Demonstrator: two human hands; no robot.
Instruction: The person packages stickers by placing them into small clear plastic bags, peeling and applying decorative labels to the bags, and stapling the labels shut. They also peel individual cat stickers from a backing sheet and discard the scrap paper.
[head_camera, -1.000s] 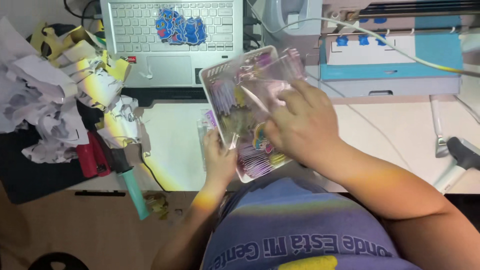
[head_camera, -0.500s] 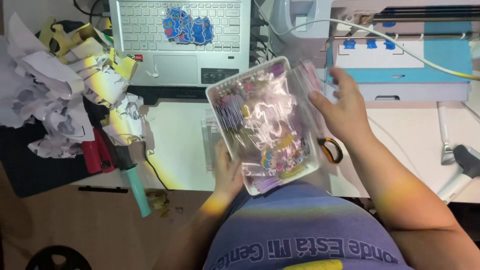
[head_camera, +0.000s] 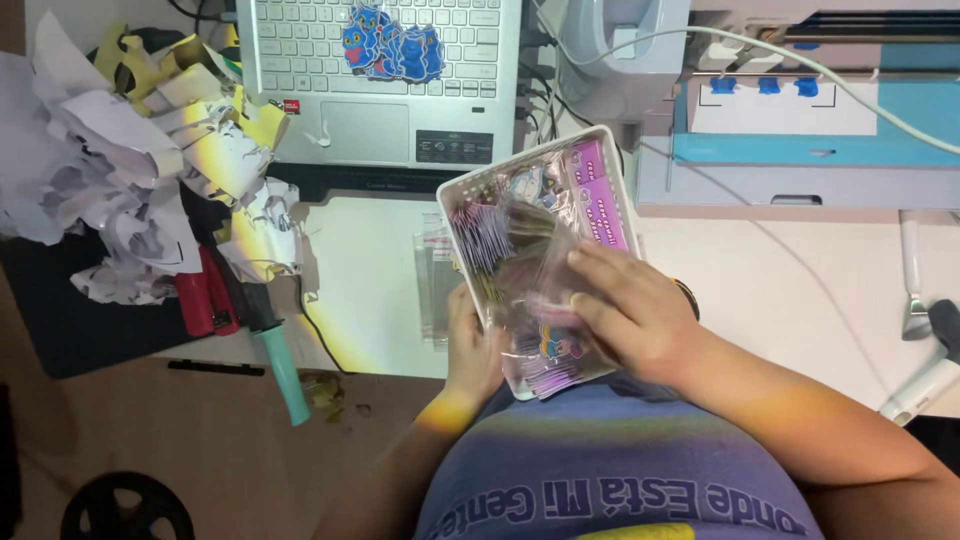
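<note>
**Two hands at a white basket of wrapped stickers**

At the far left, a heap of crumpled and cut white and yellow paper scraps (head_camera: 130, 170) covers the edge of the pale desk (head_camera: 800, 290) and a dark mat. Just below the heap lies a red tool (head_camera: 205, 295), and beside it a craft knife with a teal handle (head_camera: 283, 372) slants down past the desk edge toward the brown floor.

Above and slightly right, an open silver laptop (head_camera: 375, 90) sits at the back of the desk, with blue cartoon stickers stuck over part of its keyboard.

In the centre, the person's left hand (head_camera: 470, 345) grips the left side of a small white plastic basket (head_camera: 475, 180) from beneath, fingers closed around its lower edge. The basket is held tilted, its near end over the person's lap and its far end over the desk, and it is packed with clear-wrapped sticker packs (head_camera: 520, 240) in pink and purple. A thin stack of clear sleeves lies flat on the desk just left of the basket.

The right hand (head_camera: 635, 315) rests inside the basket, palm down, fingers curled loosely onto the packs; whether it pinches one cannot be told.

At the right, a white and teal cutting machine (head_camera: 800, 130) stands along the back of the desk, a pale cable trailing across it.
</note>
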